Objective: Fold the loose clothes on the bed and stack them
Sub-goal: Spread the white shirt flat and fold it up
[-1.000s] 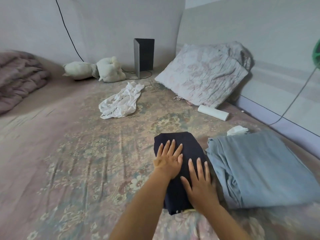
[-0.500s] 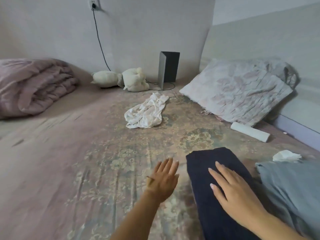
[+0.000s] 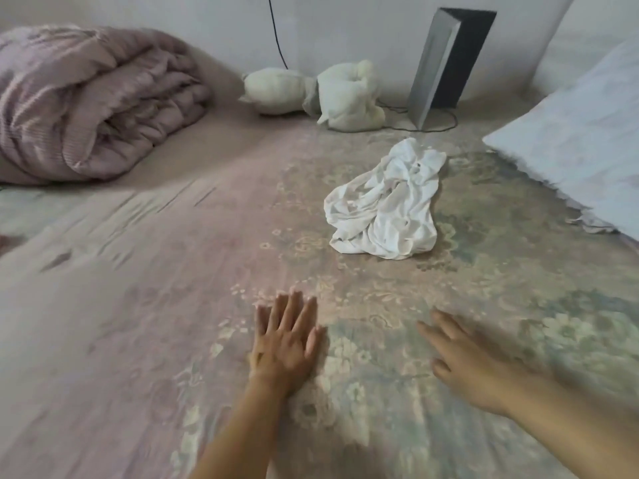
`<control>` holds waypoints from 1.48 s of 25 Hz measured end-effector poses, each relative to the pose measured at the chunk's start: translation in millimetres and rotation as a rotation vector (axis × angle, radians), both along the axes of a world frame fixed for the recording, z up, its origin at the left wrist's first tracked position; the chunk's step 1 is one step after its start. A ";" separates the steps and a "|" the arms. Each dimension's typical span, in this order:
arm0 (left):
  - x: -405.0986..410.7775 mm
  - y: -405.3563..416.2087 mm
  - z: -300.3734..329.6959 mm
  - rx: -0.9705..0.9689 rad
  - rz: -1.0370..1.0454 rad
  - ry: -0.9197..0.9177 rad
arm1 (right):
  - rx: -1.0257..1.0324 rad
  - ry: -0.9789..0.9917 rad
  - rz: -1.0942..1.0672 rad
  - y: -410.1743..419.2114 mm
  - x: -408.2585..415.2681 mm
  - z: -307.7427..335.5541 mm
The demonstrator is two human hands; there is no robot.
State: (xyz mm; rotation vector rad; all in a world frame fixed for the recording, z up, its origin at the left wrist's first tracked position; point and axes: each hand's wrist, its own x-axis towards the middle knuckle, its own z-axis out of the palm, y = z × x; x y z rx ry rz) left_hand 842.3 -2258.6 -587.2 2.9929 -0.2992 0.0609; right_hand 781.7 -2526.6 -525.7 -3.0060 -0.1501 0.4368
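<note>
Left hand flat on floral bed, white garment crumpled

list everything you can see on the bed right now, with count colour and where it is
white garment: 1, white, crumpled mid-bed, ahead of both hands
quilt: 1, mauve-pink, rolled at far left
stuffed bundles: 2, cream, by the back wall
upright panel: 1, grey and black, standing against the back wall
cable: 1, black, running down the wall
pillow: 1, pale floral, right edge
bedsheet: 1, pink floral, underneath everything
left hand: 1, fingers straight, holding nothing
right hand: 1, blurred, fingers extended, holding nothing
</note>
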 end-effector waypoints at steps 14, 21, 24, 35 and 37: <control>14.7 2.4 -6.3 -0.069 -0.008 -0.040 | -0.173 0.047 -0.009 -2.0 226.9 7.2; 15.6 3.5 -6.5 -0.069 0.002 -0.037 | -0.018 -0.025 0.056 23.4 146.0 1.0; 20.6 6.8 -3.4 -0.011 0.017 -0.011 | 0.056 -0.247 0.171 47.5 57.7 -12.0; -152.2 -3.2 61.4 -1.303 0.337 0.301 | 0.152 -0.529 0.363 110.8 -185.3 -37.8; -192.8 11.3 62.4 -1.255 0.553 0.276 | 0.201 -0.446 0.397 113.7 -236.7 -33.1</control>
